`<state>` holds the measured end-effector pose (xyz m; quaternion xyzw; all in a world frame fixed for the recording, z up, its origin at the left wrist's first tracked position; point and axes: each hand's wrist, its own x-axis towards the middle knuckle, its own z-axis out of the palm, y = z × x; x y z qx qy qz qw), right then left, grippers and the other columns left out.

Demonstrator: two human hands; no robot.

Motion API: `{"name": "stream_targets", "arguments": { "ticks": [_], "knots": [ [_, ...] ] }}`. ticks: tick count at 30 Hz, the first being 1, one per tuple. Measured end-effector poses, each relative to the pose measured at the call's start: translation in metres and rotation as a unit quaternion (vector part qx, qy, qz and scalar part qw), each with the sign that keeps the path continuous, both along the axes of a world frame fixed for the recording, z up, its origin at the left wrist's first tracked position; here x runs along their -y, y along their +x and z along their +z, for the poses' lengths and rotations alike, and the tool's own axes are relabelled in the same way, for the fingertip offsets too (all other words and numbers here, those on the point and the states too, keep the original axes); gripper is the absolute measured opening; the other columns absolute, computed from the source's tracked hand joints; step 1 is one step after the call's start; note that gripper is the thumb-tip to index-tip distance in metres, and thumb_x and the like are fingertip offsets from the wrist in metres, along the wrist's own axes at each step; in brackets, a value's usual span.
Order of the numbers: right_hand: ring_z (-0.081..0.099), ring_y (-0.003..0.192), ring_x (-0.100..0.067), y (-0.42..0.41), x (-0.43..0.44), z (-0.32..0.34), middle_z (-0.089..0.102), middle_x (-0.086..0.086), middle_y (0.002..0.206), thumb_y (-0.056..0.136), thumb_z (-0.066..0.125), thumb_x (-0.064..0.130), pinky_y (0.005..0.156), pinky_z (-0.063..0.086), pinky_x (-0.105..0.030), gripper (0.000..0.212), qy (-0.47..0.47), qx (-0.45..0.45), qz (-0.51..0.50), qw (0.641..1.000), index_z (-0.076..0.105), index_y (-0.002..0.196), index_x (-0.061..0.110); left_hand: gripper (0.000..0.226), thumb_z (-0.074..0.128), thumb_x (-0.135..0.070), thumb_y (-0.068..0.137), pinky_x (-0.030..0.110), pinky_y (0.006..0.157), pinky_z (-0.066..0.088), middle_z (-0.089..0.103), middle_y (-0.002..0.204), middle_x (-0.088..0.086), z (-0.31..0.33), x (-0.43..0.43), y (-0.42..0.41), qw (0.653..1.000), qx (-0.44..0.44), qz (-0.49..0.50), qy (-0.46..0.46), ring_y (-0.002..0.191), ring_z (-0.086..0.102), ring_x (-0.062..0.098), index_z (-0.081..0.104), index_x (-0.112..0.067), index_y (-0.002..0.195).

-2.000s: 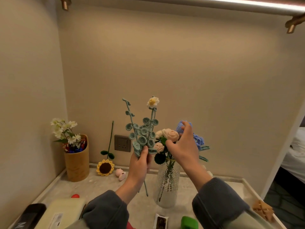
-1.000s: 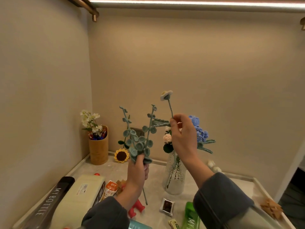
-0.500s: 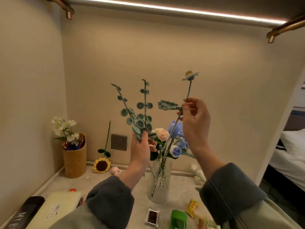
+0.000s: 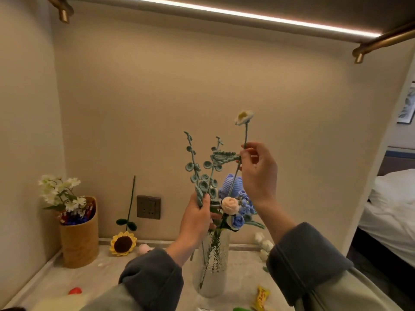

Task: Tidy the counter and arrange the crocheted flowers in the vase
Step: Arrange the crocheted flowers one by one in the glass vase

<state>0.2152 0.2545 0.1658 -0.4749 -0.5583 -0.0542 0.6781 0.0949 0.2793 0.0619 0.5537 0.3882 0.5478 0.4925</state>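
Wall socket [image 4: 148, 207], light strip [image 4: 247, 15], bed [image 4: 395, 205].

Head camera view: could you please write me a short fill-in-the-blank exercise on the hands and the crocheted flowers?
The right hand pinches the stem of a daisy whose petals are ____.
The left hand grips teal leaf sprigs by the ____ vase.
The sunflower rests head-down on the counter, its ____ leaning up the wall.
Missing words: white; glass; stem.
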Motion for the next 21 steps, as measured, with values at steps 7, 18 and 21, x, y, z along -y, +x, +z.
{"name": "stream_targets", "arguments": {
  "ticks": [7,18,21],
  "knots": [
    [0.061,0.077,-0.015,0.008,-0.032,-0.041,0.066,0.004,0.087,0.095,0.057,0.021,0.064,0.049,-0.032,0.004,-0.199,0.077,-0.036,0.976,0.056,0.095,0.025,0.012,0.04,-0.035,0.101,0.032,0.048,0.055,0.07,0.093,0.003,-0.009,-0.009,-0.006,1.0,0.024,0.017,0.008,0.067,0.072,0.021,0.048,-0.033,0.11],
    [0.045,0.051,-0.016,0.007,-0.048,-0.05,0.048,-0.004,0.058,0.088,0.052,0.013,0.047,0.032,-0.026,0.022,-0.418,0.161,-0.048,0.893,0.048,0.068,0.012,0.031,0.04,-0.036,0.1,0.021,0.039,0.037,0.05,0.057,0.004,-0.015,-0.014,-0.019,0.995,0.056,0.069,0.036,0.044,0.047,0.01,0.052,-0.007,0.097],
    [0.041,0.051,-0.02,0.007,-0.046,-0.051,0.045,-0.01,0.06,0.09,0.05,0.013,0.05,0.03,-0.028,0.023,-0.421,0.15,-0.035,0.894,0.044,0.068,0.009,0.025,0.043,-0.036,0.099,0.02,0.04,0.034,0.048,0.061,0.002,-0.013,-0.012,-0.023,0.994,0.089,0.063,0.023,0.045,0.043,0.009,0.051,-0.014,0.09]
  ]
}}
